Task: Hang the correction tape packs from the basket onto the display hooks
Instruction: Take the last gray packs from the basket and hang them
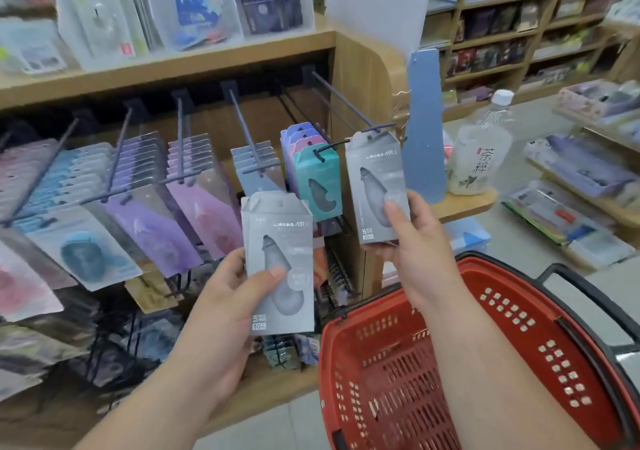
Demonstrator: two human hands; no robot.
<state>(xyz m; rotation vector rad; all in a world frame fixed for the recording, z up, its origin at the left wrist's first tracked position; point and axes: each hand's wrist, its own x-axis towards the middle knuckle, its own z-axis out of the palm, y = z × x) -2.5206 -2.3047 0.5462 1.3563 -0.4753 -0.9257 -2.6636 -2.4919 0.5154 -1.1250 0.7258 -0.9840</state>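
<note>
Head view is showing the job nearing its end: the red basket is looking empty where its floor is visible, while the left hand is clasping a small stack of packs below the hooks, thumb across the front. The right hand is pinching a single grey pack by its lower end, holding its hang-hole at the tip of the rightmost hook; whether it is threaded I cannot tell.
</note>
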